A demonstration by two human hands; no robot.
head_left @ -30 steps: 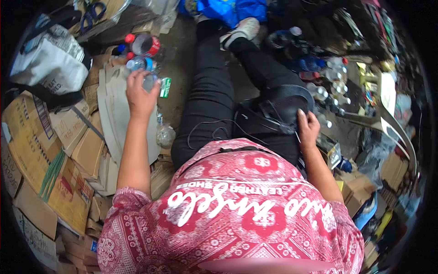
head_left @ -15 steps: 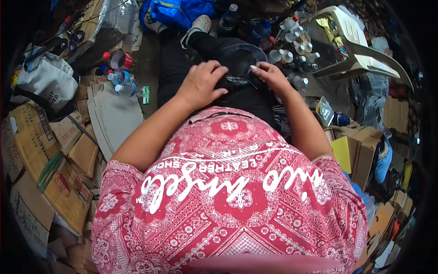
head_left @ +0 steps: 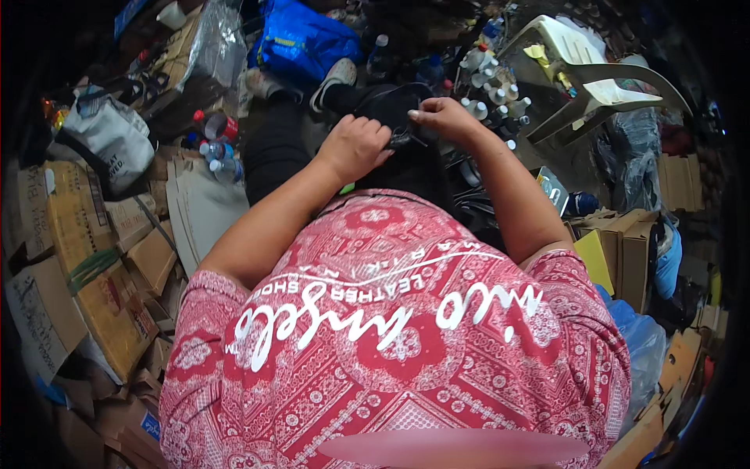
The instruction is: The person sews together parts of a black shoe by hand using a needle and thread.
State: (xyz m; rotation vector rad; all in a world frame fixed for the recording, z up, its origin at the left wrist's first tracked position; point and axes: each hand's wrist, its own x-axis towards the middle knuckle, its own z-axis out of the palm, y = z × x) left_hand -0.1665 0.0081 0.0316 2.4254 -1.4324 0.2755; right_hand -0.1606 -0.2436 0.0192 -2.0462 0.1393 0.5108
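A black item with a rounded edge [head_left: 397, 103] lies over the person's dark-trousered right leg [head_left: 414, 168], ahead of the red patterned shirt [head_left: 391, 328]. The right hand [head_left: 449, 119] is at its right side, palm turned down, thumb and forefinger drawn into a narrow pinch; whether anything thin sits between them I cannot tell. The left hand [head_left: 357, 148] is at its near left, back upward, fingers curled; what they grip, if anything, I cannot tell. Both elbows are bent and spread, the forearms slanting inward. Farther out are clear bottles [head_left: 500, 94], a white plastic chair [head_left: 613, 92] and a blue bag [head_left: 301, 47].
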